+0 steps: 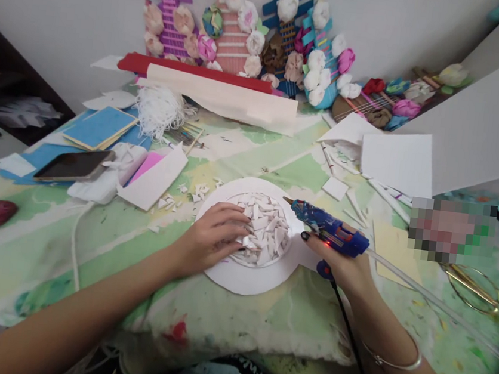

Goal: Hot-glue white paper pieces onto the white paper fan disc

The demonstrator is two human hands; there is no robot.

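My right hand [348, 267] is wrapped round a blue hot glue gun [332, 226] with a red light showing. The gun's tip points left over a round white board [247, 283]. A clear glue stick [418, 290] runs out of its back end, and a black cord hangs below. My left hand [214, 237] lies over the board's left side with its fingers stretched out. Its fingertips rest on a heap of white cut scraps [267, 228] inside a round rim on the board. Whether a scrap is under the fingers is hidden.
Gold-handled scissors [474, 288] lie at the right by a yellow sheet [395, 254]. Left are a phone [74, 165], a white power strip [123, 163] and white string [161, 111]. Colourful guitar-shaped crafts with paper flowers [236, 23] lean on the back wall.
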